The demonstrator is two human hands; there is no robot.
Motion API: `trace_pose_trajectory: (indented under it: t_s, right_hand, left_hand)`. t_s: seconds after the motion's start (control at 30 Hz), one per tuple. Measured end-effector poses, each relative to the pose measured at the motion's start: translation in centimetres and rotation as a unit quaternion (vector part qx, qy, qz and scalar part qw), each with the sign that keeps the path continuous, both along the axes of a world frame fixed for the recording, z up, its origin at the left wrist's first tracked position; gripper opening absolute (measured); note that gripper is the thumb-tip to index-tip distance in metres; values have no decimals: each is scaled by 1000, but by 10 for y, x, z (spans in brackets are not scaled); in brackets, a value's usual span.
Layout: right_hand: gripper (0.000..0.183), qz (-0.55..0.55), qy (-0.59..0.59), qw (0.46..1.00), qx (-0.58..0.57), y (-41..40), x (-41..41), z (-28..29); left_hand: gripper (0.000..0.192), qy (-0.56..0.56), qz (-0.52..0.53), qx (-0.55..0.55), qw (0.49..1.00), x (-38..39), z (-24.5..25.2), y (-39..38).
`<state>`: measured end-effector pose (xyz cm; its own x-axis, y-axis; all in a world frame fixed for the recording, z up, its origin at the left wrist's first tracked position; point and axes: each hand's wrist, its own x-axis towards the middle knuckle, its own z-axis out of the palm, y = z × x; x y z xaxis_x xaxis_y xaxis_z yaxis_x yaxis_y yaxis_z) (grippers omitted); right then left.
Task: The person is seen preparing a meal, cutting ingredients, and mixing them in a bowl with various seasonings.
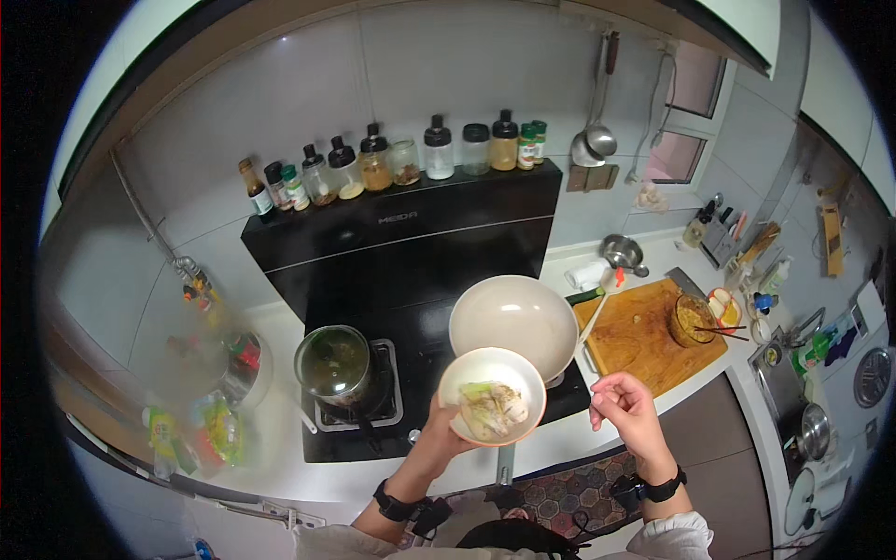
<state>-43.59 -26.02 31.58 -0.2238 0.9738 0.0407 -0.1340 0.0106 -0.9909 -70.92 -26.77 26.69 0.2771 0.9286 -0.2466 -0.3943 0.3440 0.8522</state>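
My left hand [439, 435] grips the rim of a white bowl [539, 392] with an orange edge. Pale and green sliced pieces, perhaps scallion, with dark seasoning [492, 409] lie in the bowl. It is over the near edge of a cream frying pan [511, 318] on the right side of the black cooktop. My right hand [626, 413] is raised right of the bowl, near the counter edge, with bent fingers and nothing seen in it. A lidded glass pot [333, 367] sits on the left burner.
A wooden cutting board [651, 329] on the right holds a glass bowl of yellow mixture [691, 320] with chopsticks. A cleaver [686, 281] and a white ladle [595, 318] are near it. Seasoning jars [439, 150] line the black range hood's ledge. Packets [218, 430] lie at left.
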Motion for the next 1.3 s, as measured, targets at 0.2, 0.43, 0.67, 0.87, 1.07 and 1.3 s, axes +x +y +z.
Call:
trace_pose_trajectory:
  t_s: [0.2, 0.43, 0.67, 0.87, 1.07, 1.3]
  right_hand:
    - [17, -1, 10, 1000, 20, -5, -82, 16]
    - [30, 76, -33, 996, 10, 16, -203, 43]
    - [30, 110, -40, 992, 48, 58, -273, 63]
    - [37, 151, -82, 978, 116, 95, -317, 69]
    - [36, 176, -164, 954, 179, 156, -366, 57]
    - [44, 99, -229, 932, 262, 257, -433, 52]
  left_hand:
    - [53, -66, 19, -37, 997, -77, -12, 2]
    - [53, -74, -26, -49, 996, -161, -2, 6]
    - [54, -72, 3, -46, 996, -221, 4, 4]
    - [55, -61, 57, -16, 996, -259, -2, -12]
    - [54, -68, 155, 13, 986, -287, -9, -42]
    - [55, 0, 206, 12, 978, -322, -14, -56]
